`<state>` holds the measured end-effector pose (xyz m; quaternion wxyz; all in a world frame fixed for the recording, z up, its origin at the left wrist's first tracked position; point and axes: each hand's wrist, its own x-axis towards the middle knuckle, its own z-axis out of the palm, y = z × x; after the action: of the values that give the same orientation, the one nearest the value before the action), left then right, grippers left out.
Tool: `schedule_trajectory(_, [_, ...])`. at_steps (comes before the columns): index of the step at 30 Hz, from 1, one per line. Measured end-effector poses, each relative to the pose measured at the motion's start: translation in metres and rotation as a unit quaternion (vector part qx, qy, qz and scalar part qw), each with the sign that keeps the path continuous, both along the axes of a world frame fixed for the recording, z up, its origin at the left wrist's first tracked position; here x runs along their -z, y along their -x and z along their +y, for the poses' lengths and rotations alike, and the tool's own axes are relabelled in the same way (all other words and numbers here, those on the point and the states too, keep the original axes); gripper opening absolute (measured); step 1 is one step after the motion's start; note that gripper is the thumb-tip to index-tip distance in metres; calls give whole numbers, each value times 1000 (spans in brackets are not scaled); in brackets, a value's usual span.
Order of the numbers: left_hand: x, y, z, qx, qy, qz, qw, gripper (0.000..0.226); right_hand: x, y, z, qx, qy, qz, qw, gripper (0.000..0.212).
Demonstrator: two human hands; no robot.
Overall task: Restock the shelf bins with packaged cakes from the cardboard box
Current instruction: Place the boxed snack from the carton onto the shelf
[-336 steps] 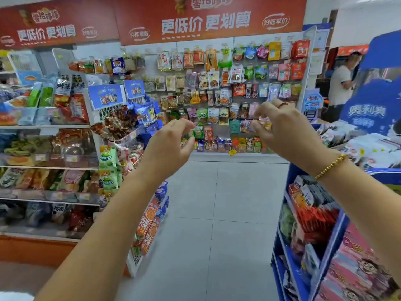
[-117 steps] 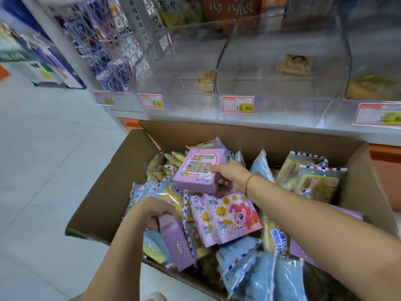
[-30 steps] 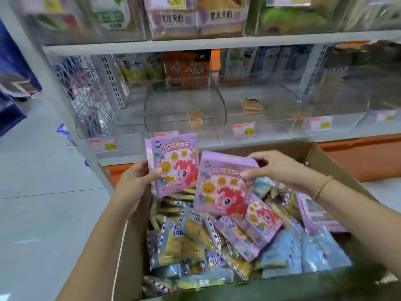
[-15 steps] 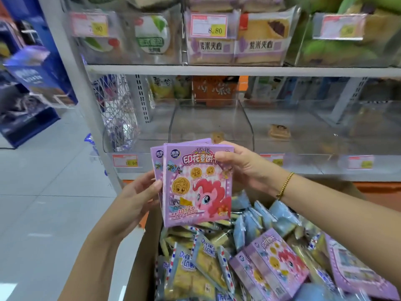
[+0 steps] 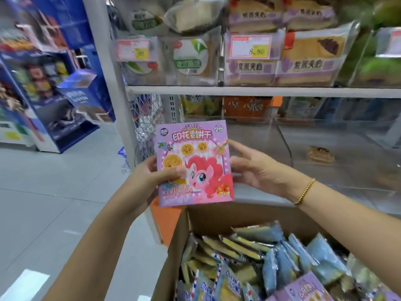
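Grips pink box (image 5: 195, 164) upright in left hand (image 5: 147, 181), thumb across its front; steadies its right edge with straight fingers of right hand (image 5: 258, 172). Leaves clear bin (image 5: 347, 148) just beyond the grip (slightly rightward), nearer right hand; cardboard box (image 5: 217, 216) below.

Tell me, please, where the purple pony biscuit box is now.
The purple pony biscuit box is centre in the head view, upright, gripped by the left hand with the right hand touching its edge, above the brown cardboard box.
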<state>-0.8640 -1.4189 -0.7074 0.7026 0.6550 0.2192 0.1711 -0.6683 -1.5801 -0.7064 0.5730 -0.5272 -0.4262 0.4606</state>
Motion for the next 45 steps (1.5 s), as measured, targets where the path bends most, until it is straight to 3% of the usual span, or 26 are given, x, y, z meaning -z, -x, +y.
schedule_trajectory(5, [-24,-23,46,-29,-63,0,998,72,3,-5,47,54,-12,41,998,69])
schedule_trajectory(8, [-28,-26,71,-6,-79,28,996,66,14,-7,70,66,-23,66,995,58])
schedule_trajectory(11, [-25,-29,94,-4,-83,39,996,92,23,-9,96,88,-14,14,996,48])
schedule_trajectory(14, [-21,-36,112,-38,-103,11,994,77,18,-9,119,100,7,-93,991,38])
schedule_trajectory(17, [-22,-43,136,-111,-123,-10,986,49,12,-13,130,148,42,-258,954,56])
schedule_trajectory(19, [-20,-48,152,-136,-170,14,976,56,17,-18,131,203,70,-357,909,71])
schedule_trajectory(21, [-14,-58,158,-126,-256,79,955,84,27,-25,130,205,106,-366,902,79])
schedule_trajectory(24, [1,-83,153,-131,-362,144,912,88,38,-36,126,179,124,-267,939,77])
schedule_trajectory(26, [8,-101,154,-144,-318,126,929,89,43,-43,123,172,125,-244,946,77])
schedule_trajectory(29, [20,-129,169,-141,-176,107,968,77,52,-45,123,157,142,-264,941,80])
schedule_trajectory(32, [38,-152,190,-73,-81,104,989,64,58,-42,123,167,134,-281,936,71])
schedule_trajectory(35, [61,-169,216,5,-27,78,997,69,60,-46,124,164,129,-299,931,68])
schedule_trajectory(40, [84,-192,234,80,-50,78,993,87,61,-53,126,156,133,-334,920,70])
schedule_trajectory(45, [92,-207,241,3,-169,104,980,81,61,-51,127,160,134,-337,918,71])
